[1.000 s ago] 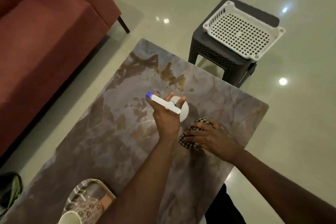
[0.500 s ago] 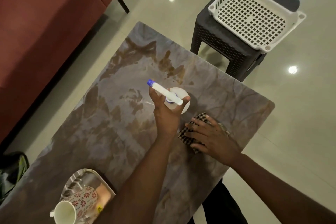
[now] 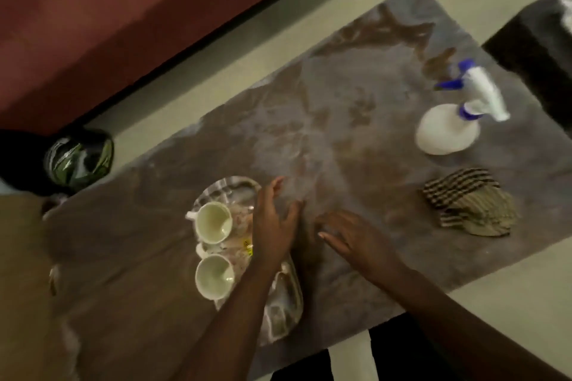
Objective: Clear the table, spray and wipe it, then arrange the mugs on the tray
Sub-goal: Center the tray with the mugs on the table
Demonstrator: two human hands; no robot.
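Observation:
Two white mugs (image 3: 213,222) (image 3: 214,276) stand on a shiny silver tray (image 3: 286,303) near the front of the marble table (image 3: 309,120). My left hand (image 3: 274,226) hovers over the tray's right side, fingers spread, holding nothing. My right hand (image 3: 349,237) is just to its right above the tabletop, fingers straight and empty. The white spray bottle (image 3: 448,128) with a blue nozzle stands at the right of the table. The checked cloth (image 3: 470,202) lies crumpled in front of the bottle. The frame is blurred.
A red sofa (image 3: 123,25) runs along the far left. A dark bag (image 3: 77,161) sits on the floor beside the table's left edge. A black stool (image 3: 532,40) stands off the table's far right corner.
My left hand has let go of the spray bottle, which now stands on the table. My right hand has left the cloth. Both hands moved left toward the tray; the view swung left.

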